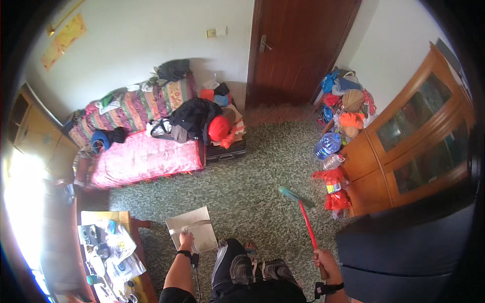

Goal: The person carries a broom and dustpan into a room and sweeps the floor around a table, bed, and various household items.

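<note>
The red stick (307, 224) at lower centre-right looked like smooth, kinda shiny plastic, while the pale flat panel (204, 234) lower left seemed matt. Door (298, 60) up top was dark wood with a metal-looking handle (262, 44). Cabinet (359, 186) at right: glossy wood, glass panes (414, 113). Jug (328, 145) beside it? Clear shiny plastic.

Room in a home: pink-covered sofa (144, 154) heaped with clothes (194, 117); glass-fronted wooden cabinet (413, 139); red-brown door (303, 50) with lever handle (263, 44).
</note>
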The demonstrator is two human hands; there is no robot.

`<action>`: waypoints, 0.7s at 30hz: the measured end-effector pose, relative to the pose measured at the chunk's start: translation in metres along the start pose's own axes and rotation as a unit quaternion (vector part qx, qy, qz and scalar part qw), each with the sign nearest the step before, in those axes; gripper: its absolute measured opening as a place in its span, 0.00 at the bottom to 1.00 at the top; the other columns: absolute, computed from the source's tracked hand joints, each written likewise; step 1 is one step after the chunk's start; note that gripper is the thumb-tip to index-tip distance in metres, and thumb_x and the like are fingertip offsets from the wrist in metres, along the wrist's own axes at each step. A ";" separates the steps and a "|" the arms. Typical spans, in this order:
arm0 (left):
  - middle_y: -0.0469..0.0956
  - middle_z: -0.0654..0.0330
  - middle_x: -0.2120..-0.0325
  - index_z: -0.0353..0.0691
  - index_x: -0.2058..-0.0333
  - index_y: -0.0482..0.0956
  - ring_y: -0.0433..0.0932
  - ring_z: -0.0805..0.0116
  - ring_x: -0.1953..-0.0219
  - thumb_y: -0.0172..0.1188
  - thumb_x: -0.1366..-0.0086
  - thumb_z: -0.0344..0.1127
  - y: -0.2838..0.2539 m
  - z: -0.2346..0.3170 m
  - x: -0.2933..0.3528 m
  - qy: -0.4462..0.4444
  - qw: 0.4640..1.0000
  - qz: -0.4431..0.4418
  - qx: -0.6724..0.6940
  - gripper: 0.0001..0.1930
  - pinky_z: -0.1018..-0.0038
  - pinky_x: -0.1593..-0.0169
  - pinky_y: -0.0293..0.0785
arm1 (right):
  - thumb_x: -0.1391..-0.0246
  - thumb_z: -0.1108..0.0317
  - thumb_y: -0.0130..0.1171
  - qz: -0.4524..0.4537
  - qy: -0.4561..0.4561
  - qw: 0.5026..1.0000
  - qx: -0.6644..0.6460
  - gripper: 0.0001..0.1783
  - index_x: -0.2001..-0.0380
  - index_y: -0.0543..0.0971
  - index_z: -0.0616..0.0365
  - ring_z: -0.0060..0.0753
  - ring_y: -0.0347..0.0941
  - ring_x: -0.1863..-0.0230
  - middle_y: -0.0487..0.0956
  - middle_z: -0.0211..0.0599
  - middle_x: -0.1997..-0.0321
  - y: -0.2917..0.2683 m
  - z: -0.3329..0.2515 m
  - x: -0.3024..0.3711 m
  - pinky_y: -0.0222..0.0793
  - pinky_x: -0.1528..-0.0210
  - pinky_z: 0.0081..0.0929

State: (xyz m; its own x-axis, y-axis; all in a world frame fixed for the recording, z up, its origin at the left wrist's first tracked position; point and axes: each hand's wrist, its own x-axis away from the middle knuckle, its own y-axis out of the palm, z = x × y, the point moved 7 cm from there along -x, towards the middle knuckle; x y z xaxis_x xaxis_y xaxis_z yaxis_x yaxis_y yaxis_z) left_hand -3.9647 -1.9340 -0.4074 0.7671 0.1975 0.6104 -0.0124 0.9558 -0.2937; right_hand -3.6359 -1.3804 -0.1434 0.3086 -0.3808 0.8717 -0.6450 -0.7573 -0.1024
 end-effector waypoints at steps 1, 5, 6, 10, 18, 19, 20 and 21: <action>0.72 0.60 0.77 0.33 0.70 0.71 0.72 0.69 0.78 0.56 0.44 0.31 0.031 0.010 -0.019 0.005 1.000 -0.016 0.013 0.07 0.72 0.73 0.71 | 0.43 0.67 0.51 0.019 0.008 1.000 0.008 0.11 0.75 0.70 0.63 0.21 0.58 0.88 0.65 0.29 0.85 0.001 -0.027 -0.004 0.54 0.86 0.23; 0.74 0.56 0.79 0.34 0.67 0.70 0.74 0.62 0.81 0.58 0.47 0.35 0.095 -0.002 -0.142 -0.037 0.998 -0.036 0.030 0.12 0.66 0.76 0.70 | 0.43 0.66 0.53 0.056 0.041 0.997 0.037 0.11 0.75 0.70 0.61 0.20 0.57 0.89 0.64 0.27 0.86 0.033 -0.124 -0.043 0.53 0.88 0.23; 0.77 0.47 0.74 0.30 0.66 0.72 0.78 0.54 0.74 0.61 0.50 0.38 0.009 -0.022 -0.213 0.016 0.978 0.075 -0.195 0.17 0.62 0.69 0.73 | 0.43 0.65 0.52 -0.014 0.054 0.998 0.000 0.11 0.76 0.70 0.59 0.20 0.57 0.90 0.64 0.27 0.87 0.076 -0.139 -0.069 0.52 0.88 0.22; 0.77 0.41 0.68 0.30 0.66 0.74 0.77 0.47 0.62 0.63 0.51 0.39 0.184 -0.013 -0.271 -0.025 0.957 0.023 -0.287 0.18 0.61 0.57 0.73 | 0.43 0.62 0.51 0.144 0.066 0.987 0.039 0.09 0.71 0.73 0.54 0.20 0.57 0.90 0.65 0.28 0.88 0.087 -0.190 -0.086 0.51 0.90 0.23; 0.72 0.41 0.58 0.28 0.56 0.63 0.70 0.43 0.53 0.61 0.50 0.38 0.285 -0.088 -0.452 -0.065 0.972 -0.017 -0.225 0.27 0.59 0.51 0.67 | 0.38 0.64 0.45 0.204 0.130 0.970 0.004 0.14 0.51 0.68 0.51 0.27 0.65 0.85 0.71 0.32 0.77 0.097 -0.205 -0.171 0.63 0.86 0.23; 0.72 0.40 0.58 0.27 0.56 0.63 0.70 0.41 0.53 0.61 0.50 0.39 0.280 -0.090 -0.470 -0.064 0.969 -0.027 -0.235 0.27 0.59 0.50 0.67 | 0.39 0.64 0.46 0.219 0.180 0.958 -0.036 0.12 0.53 0.70 0.50 0.24 0.64 0.85 0.70 0.31 0.78 0.095 -0.205 -0.175 0.62 0.86 0.20; 0.72 0.40 0.58 0.27 0.55 0.64 0.70 0.42 0.53 0.61 0.49 0.39 0.276 -0.101 -0.486 -0.088 0.967 -0.018 -0.237 0.27 0.59 0.51 0.68 | 0.38 0.58 0.43 0.257 0.115 0.949 0.144 0.14 0.53 0.70 0.50 0.26 0.64 0.84 0.71 0.31 0.77 0.117 -0.225 -0.183 0.63 0.86 0.22; 0.72 0.40 0.58 0.28 0.55 0.65 0.71 0.42 0.54 0.61 0.49 0.39 0.284 -0.118 -0.502 -0.109 0.966 -0.017 -0.235 0.26 0.59 0.51 0.68 | 0.38 0.58 0.43 0.264 0.134 0.944 0.148 0.14 0.53 0.70 0.50 0.26 0.64 0.84 0.71 0.31 0.77 0.123 -0.232 -0.183 0.63 0.86 0.22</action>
State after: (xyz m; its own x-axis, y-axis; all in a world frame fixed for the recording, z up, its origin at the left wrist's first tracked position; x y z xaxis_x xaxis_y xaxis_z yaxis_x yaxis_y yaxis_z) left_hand -4.2779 -1.7876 -0.8842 0.6076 0.2584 0.7510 0.3418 0.7685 -0.5410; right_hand -3.9338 -1.2807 -0.2045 -0.2161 -0.6284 0.7473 -0.4241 -0.6290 -0.6516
